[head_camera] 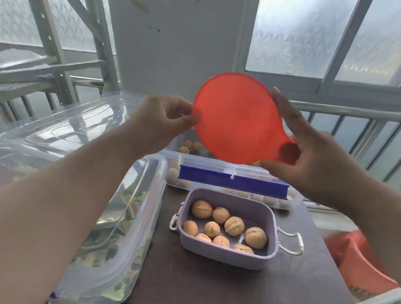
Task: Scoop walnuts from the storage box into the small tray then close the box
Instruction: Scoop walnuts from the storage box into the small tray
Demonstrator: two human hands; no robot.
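While both hands are raised above the desk, they hold a red scoop between them, its round flat face turned toward the camera. Far left of the left hand: clear lidded containers, stacked, with leafy contents visible through the plastic. Left hand: thumb and fingers curled, pinching the scoop's left rim. Below and between the hands: small tray, lilac, rectangular, with white loop handles at each end, standing on the dark desk. It holds walnuts (about ten, in shell, one layer). Just behind the tray, under the scoop: storage box, clear plastic, with a blue clasp along its near edge; more walnuts show inside it, and its top looks uncovered, though the scoop hides much of it. Right hand: fingers extended along the scoop's right rim, thumb closed over the short handle tab at the lower right. Low and to the right of the right hand, off the desk: red basket, blurred.
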